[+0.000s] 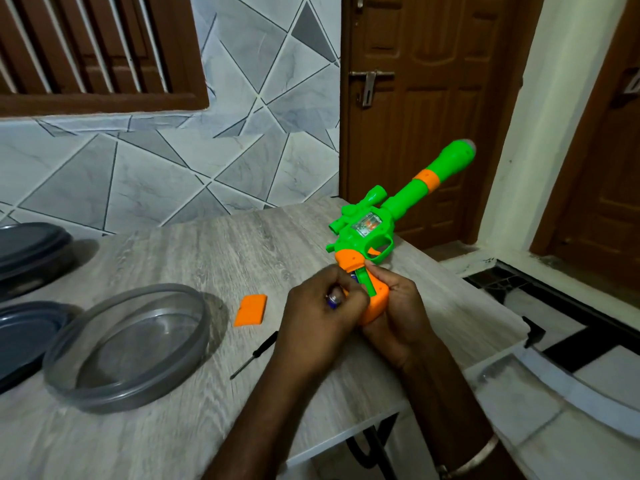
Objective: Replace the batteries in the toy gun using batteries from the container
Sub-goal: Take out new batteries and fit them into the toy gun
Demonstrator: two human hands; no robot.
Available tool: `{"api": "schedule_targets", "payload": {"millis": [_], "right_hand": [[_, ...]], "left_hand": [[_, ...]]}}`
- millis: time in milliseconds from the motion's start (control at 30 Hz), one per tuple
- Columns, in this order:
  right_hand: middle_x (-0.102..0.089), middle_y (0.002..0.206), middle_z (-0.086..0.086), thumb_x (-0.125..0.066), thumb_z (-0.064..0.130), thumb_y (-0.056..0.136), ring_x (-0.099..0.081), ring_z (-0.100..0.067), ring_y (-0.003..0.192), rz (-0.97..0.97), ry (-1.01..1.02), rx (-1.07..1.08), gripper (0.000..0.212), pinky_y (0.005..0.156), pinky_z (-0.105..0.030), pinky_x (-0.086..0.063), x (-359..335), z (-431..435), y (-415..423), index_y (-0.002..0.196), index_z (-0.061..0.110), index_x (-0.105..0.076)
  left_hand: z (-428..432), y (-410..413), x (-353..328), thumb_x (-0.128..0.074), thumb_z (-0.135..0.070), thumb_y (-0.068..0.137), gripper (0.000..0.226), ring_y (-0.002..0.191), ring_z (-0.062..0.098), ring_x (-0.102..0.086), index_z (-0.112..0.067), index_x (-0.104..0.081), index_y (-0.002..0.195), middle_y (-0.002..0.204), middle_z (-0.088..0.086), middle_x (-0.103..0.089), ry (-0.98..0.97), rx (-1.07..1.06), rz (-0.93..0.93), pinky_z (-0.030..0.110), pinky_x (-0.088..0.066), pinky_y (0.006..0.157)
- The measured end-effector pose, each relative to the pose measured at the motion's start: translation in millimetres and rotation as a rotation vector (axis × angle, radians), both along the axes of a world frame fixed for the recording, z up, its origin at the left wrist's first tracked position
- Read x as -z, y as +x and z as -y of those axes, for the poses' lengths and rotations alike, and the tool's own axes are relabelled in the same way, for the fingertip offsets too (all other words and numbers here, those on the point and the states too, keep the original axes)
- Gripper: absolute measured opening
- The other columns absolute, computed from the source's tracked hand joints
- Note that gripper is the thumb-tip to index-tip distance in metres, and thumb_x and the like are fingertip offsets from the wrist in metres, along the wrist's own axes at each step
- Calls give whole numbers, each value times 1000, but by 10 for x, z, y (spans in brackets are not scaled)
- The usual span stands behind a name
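Note:
A green and orange toy gun (374, 223) points up and to the right over the table's right side. My right hand (394, 317) grips its orange handle from below. My left hand (318, 313) pinches a battery (334, 300) right at the open battery slot in the handle. The orange battery cover (250, 310) lies flat on the table to the left of my hands. A clear round container (128, 344) sits at the left and looks to have nothing in it.
A small black screwdriver (254, 355) lies between the container and my left arm. Two dark round lids (31, 251) (24, 337) sit at the table's far left. The wooden table (194, 244) ends just right of my hands, beside a brown door (426, 98).

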State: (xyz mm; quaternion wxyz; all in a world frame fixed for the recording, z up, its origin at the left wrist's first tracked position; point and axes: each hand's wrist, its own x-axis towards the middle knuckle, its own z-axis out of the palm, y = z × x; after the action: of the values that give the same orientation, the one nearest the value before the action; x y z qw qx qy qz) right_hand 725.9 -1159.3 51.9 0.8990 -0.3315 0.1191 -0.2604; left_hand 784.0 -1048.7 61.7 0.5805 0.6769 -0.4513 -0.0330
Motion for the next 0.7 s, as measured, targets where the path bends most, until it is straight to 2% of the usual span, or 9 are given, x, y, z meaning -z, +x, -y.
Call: {"api": "schedule_targets", "payload": {"millis": [100, 167, 200, 300, 400, 500, 600, 700], "right_hand": [[-64, 91, -17, -46, 29, 92, -62, -25, 70, -5, -22, 11, 44, 56, -31, -54, -14, -9, 11, 122, -1, -59], [-63, 89, -17, -45, 30, 93, -59, -24, 66, -19, -39, 10, 44, 51, -29, -50, -7, 12, 1, 120, -3, -58], [-63, 89, -16, -42, 29, 97, -59, -24, 65, -18, -41, 7, 43, 50, -29, -50, -6, 17, -7, 119, -3, -58], [-62, 90, -17, -37, 29, 102, -60, -23, 64, -14, -49, 1, 42, 49, -28, -50, -10, 9, -18, 117, -4, -59], [-62, 93, -16, -37, 29, 102, -56, -24, 70, -4, -70, -5, 43, 51, -29, -50, -8, 0, -30, 121, -3, -58], [-64, 94, -17, -39, 30, 100, -57, -24, 71, 14, -84, -15, 43, 52, -30, -51, -12, -13, -35, 120, -3, -59], [-66, 94, -17, -45, 30, 93, -58, -24, 69, 39, -90, -21, 45, 53, -31, -50, -19, -27, -39, 118, -3, -62], [-67, 90, -16, -47, 32, 92, -61, -23, 66, 37, -97, -26, 46, 53, -30, -50, -5, -26, -36, 119, -1, -63]], "left_hand": [[7, 30, -113, -41, -3, 95, 27, 45, 11, -46, -1, -68, 103, 53, 0, -51, -135, 82, -617, 16, -36, 42], [10, 86, -110, -37, 0, 94, 36, 47, 16, -42, 1, -65, 116, 59, 7, -50, -180, 88, -841, 20, -33, 39], [6, 95, -109, -37, 4, 93, 39, 48, 17, -46, 2, -62, 122, 63, 11, -54, -215, 84, -892, 20, -35, 40], [-16, 124, -61, -42, 9, 100, 33, 60, 18, -71, -9, -49, 127, 82, 14, -73, -317, 42, -825, 21, -55, 53], [-64, 154, -42, -62, 2, 96, 18, 75, 24, -77, -9, -51, 106, 90, 19, -75, -383, -88, -616, 32, -64, 71], [-84, 167, -61, -72, 1, 88, 11, 81, 31, -77, 3, -65, 96, 83, 14, -75, -446, -66, -528, 36, -63, 75], [-85, 133, -89, -74, -2, 88, 14, 88, 21, -76, -5, -76, 101, 90, 6, -77, -416, -49, -387, 27, -60, 79], [-65, 119, -94, -75, -1, 85, 26, 79, 13, -73, -7, -73, 110, 83, 9, -76, -393, 12, -336, 19, -55, 71]]}}
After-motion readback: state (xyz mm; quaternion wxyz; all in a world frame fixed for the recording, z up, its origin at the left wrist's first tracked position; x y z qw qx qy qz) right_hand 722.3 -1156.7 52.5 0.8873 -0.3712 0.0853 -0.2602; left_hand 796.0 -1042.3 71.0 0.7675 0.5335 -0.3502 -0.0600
